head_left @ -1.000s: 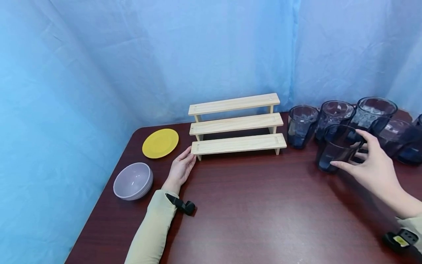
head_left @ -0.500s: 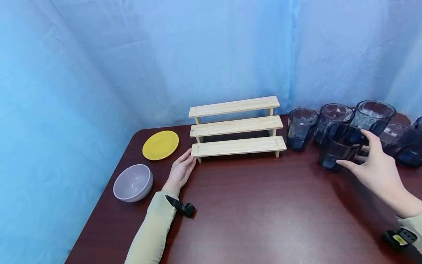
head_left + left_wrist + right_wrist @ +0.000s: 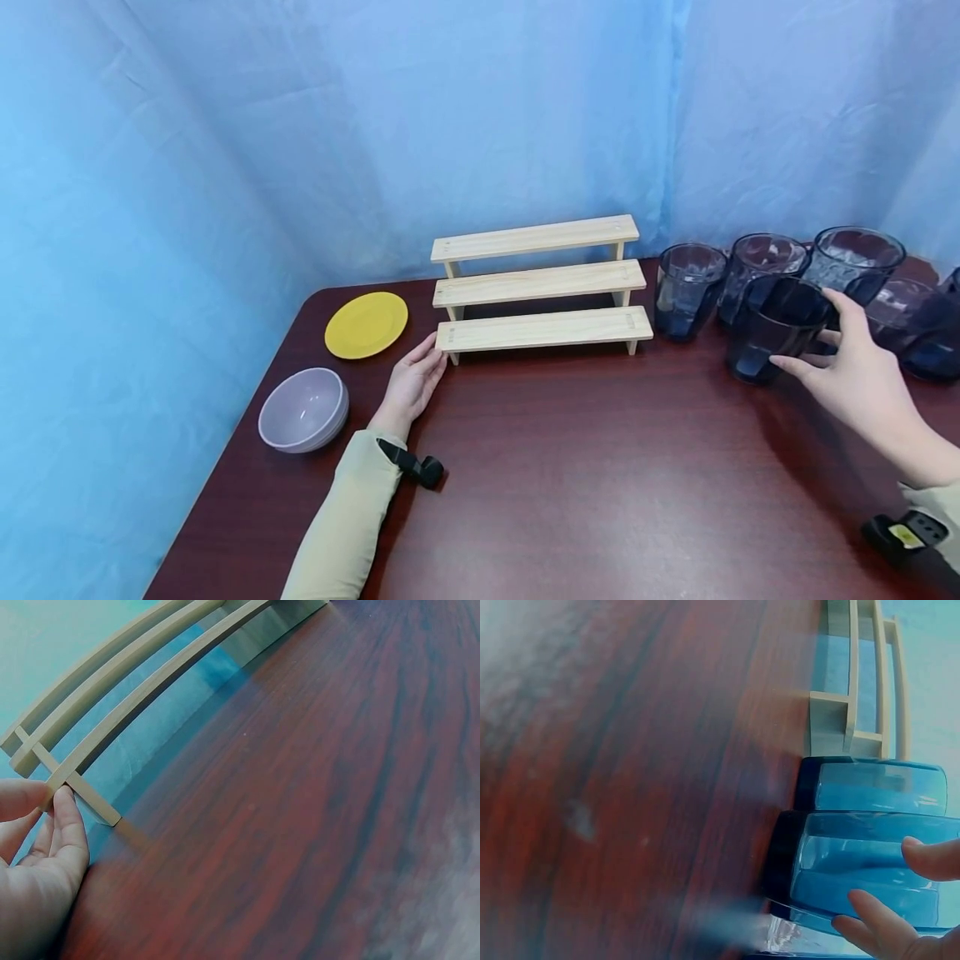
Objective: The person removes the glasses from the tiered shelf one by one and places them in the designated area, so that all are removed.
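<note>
A three-tier wooden display stand [image 3: 543, 331] rests at the back of the table. In the head view my left hand [image 3: 411, 385] is at the left end of its lowest board. The left wrist view shows thumb and fingers pinching that board's end [image 3: 56, 780]. To the right, a dark blue-tinted glass tumbler [image 3: 772, 337] stands upright in my right hand [image 3: 862, 379], thumb at its front and index finger near the rim. The right wrist view has this tumbler [image 3: 840, 862] between thumb and fingers, close beside another tumbler [image 3: 877, 786].
Several more tinted tumblers [image 3: 686, 296] crowd the back right, beside and behind the held one. At the left lie a yellow plate [image 3: 367, 325] and a pale lilac bowl [image 3: 303, 410]. Blue curtains [image 3: 495, 117] hang along the dark wood table's [image 3: 570, 467] back and left edges.
My right hand and the tumbler have shifted slightly right and back, closer to the other tumblers. The left hand stays on the stand's end.
</note>
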Demonstrator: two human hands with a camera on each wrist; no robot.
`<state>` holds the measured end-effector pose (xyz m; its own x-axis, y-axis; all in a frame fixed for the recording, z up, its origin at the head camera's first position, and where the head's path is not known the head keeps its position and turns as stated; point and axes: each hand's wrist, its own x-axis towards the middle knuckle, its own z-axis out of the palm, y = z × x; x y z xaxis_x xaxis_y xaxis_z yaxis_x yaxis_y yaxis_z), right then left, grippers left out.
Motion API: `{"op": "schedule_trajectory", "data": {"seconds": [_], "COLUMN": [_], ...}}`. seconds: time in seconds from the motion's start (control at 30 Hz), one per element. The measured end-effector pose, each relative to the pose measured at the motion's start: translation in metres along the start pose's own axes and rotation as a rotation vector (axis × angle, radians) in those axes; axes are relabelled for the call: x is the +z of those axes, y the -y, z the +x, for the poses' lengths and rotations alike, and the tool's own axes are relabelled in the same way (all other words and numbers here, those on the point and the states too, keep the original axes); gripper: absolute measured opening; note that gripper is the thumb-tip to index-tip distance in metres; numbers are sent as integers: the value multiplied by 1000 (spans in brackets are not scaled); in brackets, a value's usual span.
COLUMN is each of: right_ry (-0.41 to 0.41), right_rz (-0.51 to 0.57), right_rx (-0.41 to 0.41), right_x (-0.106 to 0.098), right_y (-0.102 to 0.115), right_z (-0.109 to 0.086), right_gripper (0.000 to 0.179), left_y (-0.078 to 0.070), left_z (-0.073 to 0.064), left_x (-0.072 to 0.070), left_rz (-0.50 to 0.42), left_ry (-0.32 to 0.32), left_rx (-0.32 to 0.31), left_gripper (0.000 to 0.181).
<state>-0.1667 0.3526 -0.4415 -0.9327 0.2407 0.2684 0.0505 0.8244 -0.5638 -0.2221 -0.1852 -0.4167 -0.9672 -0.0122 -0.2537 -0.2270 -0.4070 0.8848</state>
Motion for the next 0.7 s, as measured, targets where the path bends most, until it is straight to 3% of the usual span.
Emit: {"op": "schedule_trajectory", "data": {"seconds": [0.23,0.4,0.5,0.7], "right_ry": [52,52,39,-74], "right_rz": [-4,-9,-12,63], "right_rx": [20,21,26,-5], "right_x": [-3,-18,-27,-33], "right_y": [-1,16,25,17], "right_z": [1,-7,-9,-5], "right_gripper": [108,107,105,99], "left_y": [-1,-3,-8,-27], "left_z": [1,2,0,-10], "left_x": [1,2,1,1], "left_rz": [2,28,82,194], "left_ry": [4,-14,-41,-80], "left_rx": [12,-5,2,22], "left_gripper": [49,48,46,41]}}
